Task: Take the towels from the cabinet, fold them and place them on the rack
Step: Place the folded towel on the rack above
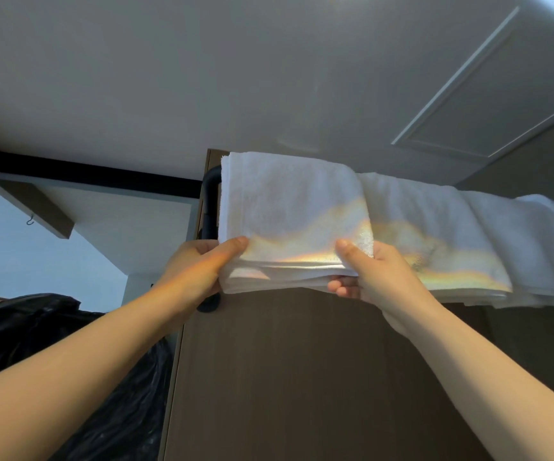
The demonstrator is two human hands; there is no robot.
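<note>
At rack (210,194), left hand (199,264), right hand (375,277) grip towel (288,201).

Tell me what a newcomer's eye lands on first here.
The folded white towel at centre, streaked with rainbow light, is gripped at its near edge by the left hand and right hand. More white towels lie in a row to its right; a black bar shows at its left. A black plastic bag sits lower left.
</note>
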